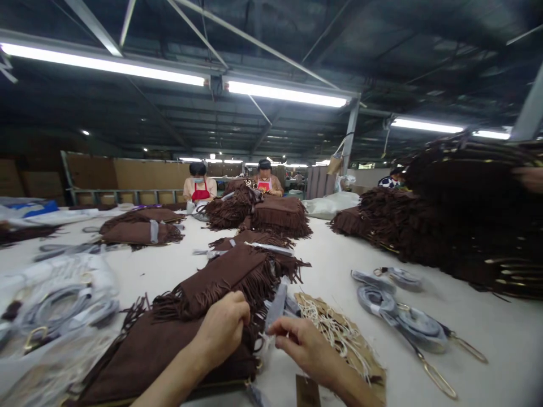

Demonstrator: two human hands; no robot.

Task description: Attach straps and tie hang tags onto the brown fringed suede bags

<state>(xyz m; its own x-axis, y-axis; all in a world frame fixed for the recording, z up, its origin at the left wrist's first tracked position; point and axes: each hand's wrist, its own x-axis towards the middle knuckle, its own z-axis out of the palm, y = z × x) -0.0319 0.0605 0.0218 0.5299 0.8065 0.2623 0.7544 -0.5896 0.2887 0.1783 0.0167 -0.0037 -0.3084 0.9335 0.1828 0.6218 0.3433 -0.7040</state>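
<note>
My left hand (pixel 224 322) is closed over a dark brown fringed bag (pixel 169 350), its fingertips turned out of sight. Whatever it holds is hidden. To its right, my right hand (pixel 306 346) has curled fingers, with thumb and forefinger close together near the bag's edge. Something thin and pale may be at its fingertips, too small to make out. A plastic-wrapped strip (pixel 278 305) stands just beyond those fingers. Beside my right hand, white strings (pixel 335 328) lie on brown paper (pixel 379 377). A brown tag (pixel 307 391) shows below my right wrist. Another fringed bag (pixel 223 274) overlaps the near one.
Wrapped straps with metal clasps (pixel 401 319) lie at right, below a tall pile of fringed bags (pixel 424 232). Plastic-wrapped straps (pixel 63 305) cover the left side. More bags (pixel 280 215) are stacked farther back on the white table (pixel 331 260). Two people (pixel 200 183) work opposite.
</note>
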